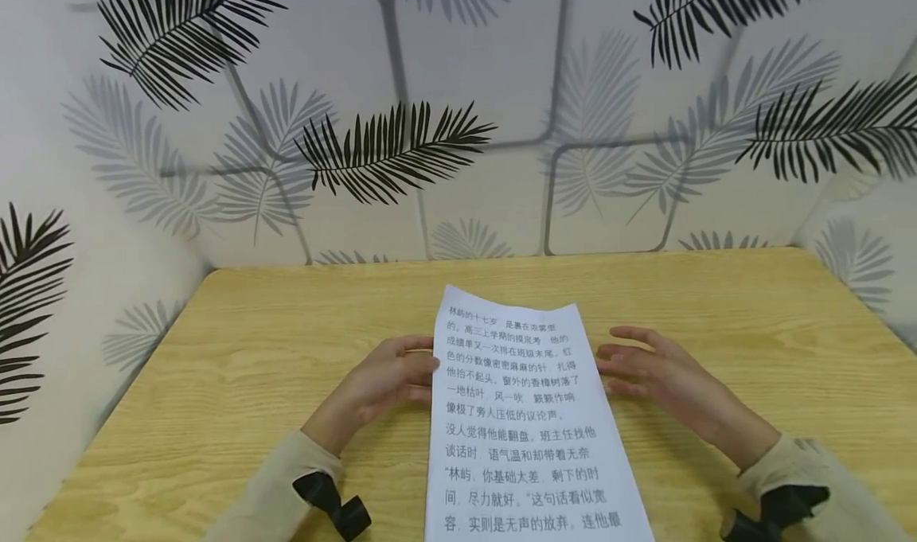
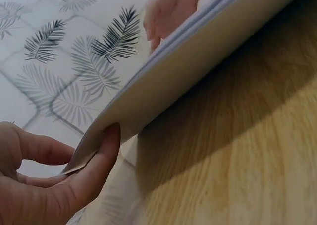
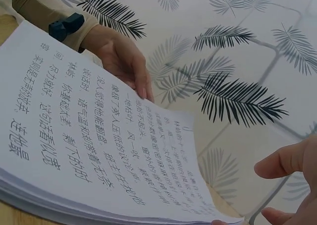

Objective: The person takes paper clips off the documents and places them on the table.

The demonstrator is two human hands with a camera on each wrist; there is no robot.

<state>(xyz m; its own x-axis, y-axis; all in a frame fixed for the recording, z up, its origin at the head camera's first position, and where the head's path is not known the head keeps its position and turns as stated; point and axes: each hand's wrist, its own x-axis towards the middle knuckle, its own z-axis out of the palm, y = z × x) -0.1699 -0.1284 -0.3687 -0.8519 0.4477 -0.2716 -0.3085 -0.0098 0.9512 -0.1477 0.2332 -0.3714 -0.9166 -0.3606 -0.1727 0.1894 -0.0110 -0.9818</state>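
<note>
A stack of white printed sheets [image 1: 526,423] lies lengthwise before me, its top page covered in lines of Chinese characters. Its far end is raised off the table, and the left wrist view shows the shaded underside. My left hand [image 1: 390,379] pinches the stack's left edge; in the left wrist view its fingers [image 2: 106,153] reach under the sheets. On the other side, my right hand [image 1: 666,375] is spread beside the right edge, thumb and fingers [image 3: 277,163] apart. A fingertip appears close to the paper's edge in the right wrist view; whether it touches cannot be told.
The wood-grain table [image 1: 286,343] extends to both sides of the stack. Behind it stands a pale wall [image 1: 487,64] with a leaf pattern. Black straps with small devices [image 1: 333,506] sit on both sleeved wrists.
</note>
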